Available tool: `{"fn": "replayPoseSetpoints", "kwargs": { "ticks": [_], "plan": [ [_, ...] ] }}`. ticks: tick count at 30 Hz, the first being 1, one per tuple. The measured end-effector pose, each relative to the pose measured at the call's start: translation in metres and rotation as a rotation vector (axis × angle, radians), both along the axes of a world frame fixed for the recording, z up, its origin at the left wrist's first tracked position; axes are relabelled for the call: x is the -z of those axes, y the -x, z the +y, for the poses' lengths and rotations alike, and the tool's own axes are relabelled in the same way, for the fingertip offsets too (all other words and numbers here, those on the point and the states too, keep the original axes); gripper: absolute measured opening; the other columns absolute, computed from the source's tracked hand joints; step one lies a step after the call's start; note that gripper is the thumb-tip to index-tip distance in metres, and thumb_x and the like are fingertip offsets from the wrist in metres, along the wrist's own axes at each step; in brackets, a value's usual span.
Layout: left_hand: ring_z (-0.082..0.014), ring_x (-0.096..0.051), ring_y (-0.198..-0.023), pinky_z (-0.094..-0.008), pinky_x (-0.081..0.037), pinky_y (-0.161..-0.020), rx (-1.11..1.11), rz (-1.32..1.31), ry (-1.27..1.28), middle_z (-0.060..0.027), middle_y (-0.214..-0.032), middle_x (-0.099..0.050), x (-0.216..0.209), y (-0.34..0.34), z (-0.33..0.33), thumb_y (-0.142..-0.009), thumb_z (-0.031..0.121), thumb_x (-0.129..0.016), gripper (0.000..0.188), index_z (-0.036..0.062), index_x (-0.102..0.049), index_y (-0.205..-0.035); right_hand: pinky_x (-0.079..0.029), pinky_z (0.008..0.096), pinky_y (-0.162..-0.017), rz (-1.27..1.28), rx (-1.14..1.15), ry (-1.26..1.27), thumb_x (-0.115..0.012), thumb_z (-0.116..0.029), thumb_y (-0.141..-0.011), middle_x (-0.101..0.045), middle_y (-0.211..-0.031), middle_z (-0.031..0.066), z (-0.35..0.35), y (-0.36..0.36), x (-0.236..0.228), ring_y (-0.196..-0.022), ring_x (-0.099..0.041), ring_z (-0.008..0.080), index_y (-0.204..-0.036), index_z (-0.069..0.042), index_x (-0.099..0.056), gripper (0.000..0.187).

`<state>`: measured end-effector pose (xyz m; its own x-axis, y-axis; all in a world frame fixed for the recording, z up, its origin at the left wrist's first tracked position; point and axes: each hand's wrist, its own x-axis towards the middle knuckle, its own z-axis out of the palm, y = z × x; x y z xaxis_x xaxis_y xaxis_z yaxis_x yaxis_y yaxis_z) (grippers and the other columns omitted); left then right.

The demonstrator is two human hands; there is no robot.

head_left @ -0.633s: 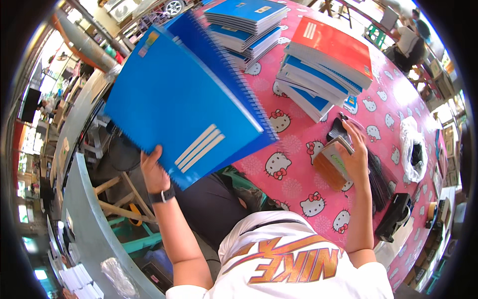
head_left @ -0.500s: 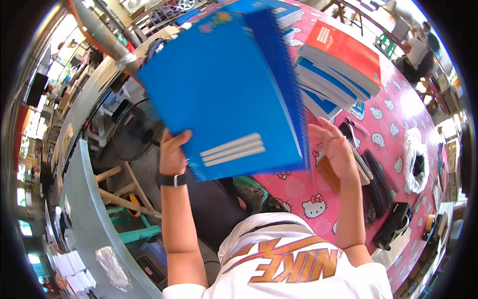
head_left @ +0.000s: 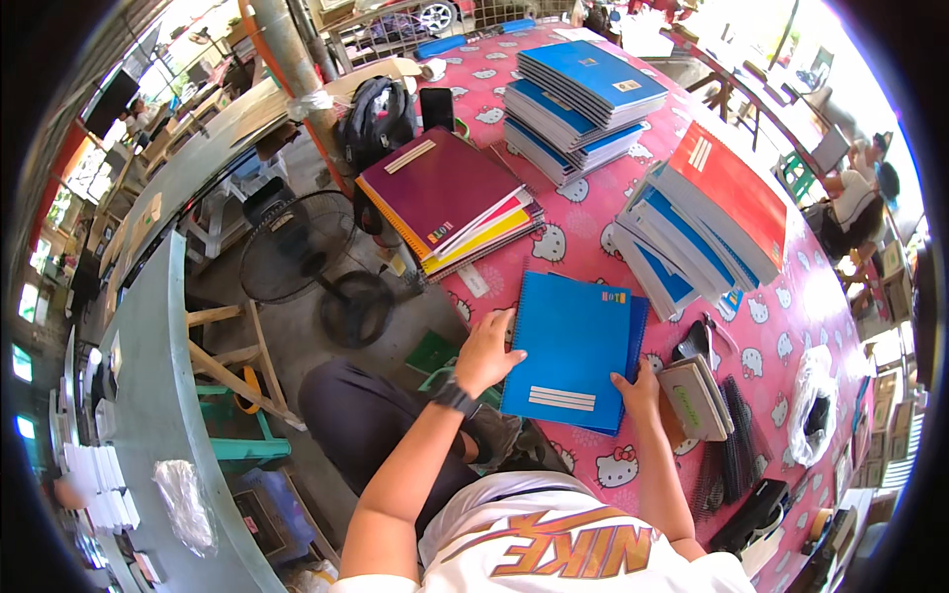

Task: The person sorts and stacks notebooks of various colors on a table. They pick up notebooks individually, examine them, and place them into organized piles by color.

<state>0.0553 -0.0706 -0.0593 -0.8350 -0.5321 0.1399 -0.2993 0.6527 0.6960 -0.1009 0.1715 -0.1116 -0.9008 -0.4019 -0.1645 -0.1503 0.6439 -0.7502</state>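
Observation:
Two spiral notebooks lie one over the other at the table's near edge: a bright blue notebook (head_left: 568,341) on top, a darker blue notebook (head_left: 637,336) showing along the right side. My left hand (head_left: 484,353) grips their left edge, thumb on the cover and fingers hidden beneath. At the lower right edge my right hand (head_left: 640,387) holds them, its thumb resting on the cover. Just beyond, to the left, sits a stack of spiral notebooks topped by a maroon notebook (head_left: 445,191). Close to my right hand stands a small bundle of beige-covered pads (head_left: 695,398).
Stacks of blue notebooks (head_left: 593,74) and a red-topped pile (head_left: 727,183) occupy the pink table's far side. Black spiral coils (head_left: 736,440), a clear plastic roll (head_left: 813,405) and a black tool (head_left: 751,514) lie at right. A floor fan (head_left: 306,252) stands left.
The blue notebooks have come down from raised in front of me to the table edge. My right hand, open and apart before, now grips their right side. My view has shifted.

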Motion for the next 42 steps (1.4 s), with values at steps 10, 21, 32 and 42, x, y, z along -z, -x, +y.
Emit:
{"fn": "replayPoseSetpoints", "kwargs": {
  "ticks": [10, 21, 32, 42],
  "plan": [
    [-0.0090, -0.057, -0.071, -0.0258, -0.048, -0.071, 0.253, 1.070, -0.019, 0.0009, -0.079, -0.059, -0.247, -0.024, 0.091, -0.075, 0.011, -0.062, 0.021, 0.0079, -0.066, -0.096, -0.048, 0.0360, -0.077, 0.252, -0.499, 0.281, -0.063, -0.014, -0.080, -0.063, -0.098, 0.0176, -0.151, 0.034, -0.099, -0.089, -0.060, 0.0308, -0.105, -0.001, -0.061, 0.028],
    [-0.0229, -0.050, -0.110, -0.0378, -0.037, -0.093, -0.561, 0.573, -0.475, -0.0163, -0.120, -0.051, 0.004, -0.011, -0.268, -0.085, 0.030, -0.058, 0.055, -0.0023, -0.041, -0.127, -0.046, 0.0425, -0.083, 0.429, -0.647, -0.078, -0.063, -0.038, -0.077, -0.063, -0.092, 0.0240, -0.414, 0.115, -0.074, -0.092, -0.060, 0.0375, -0.093, 0.001, -0.065, 0.041],
    [-0.0171, -0.057, -0.091, -0.0307, -0.044, -0.082, -0.520, 0.643, -1.019, -0.0074, -0.101, -0.060, 0.034, 0.030, -0.262, -0.086, 0.037, -0.061, 0.046, -0.0017, -0.056, -0.110, -0.048, 0.0390, -0.077, 0.113, -0.675, -0.287, -0.061, -0.056, -0.076, -0.064, -0.091, 0.0212, -0.406, 0.132, -0.073, -0.087, -0.063, 0.0311, -0.093, 0.006, -0.063, 0.064],
    [-0.0193, -0.060, -0.088, -0.0319, -0.047, -0.077, -0.468, 0.483, -0.974, -0.0095, -0.102, -0.062, 0.025, 0.003, -0.243, -0.080, 0.014, -0.065, 0.035, -0.0017, -0.056, -0.110, -0.047, 0.0367, -0.081, -0.186, -0.553, -0.048, -0.070, -0.058, -0.067, -0.065, -0.097, 0.0211, -0.332, 0.074, -0.058, -0.092, -0.062, 0.0301, -0.105, 0.005, -0.060, 0.074]
  ]
}}
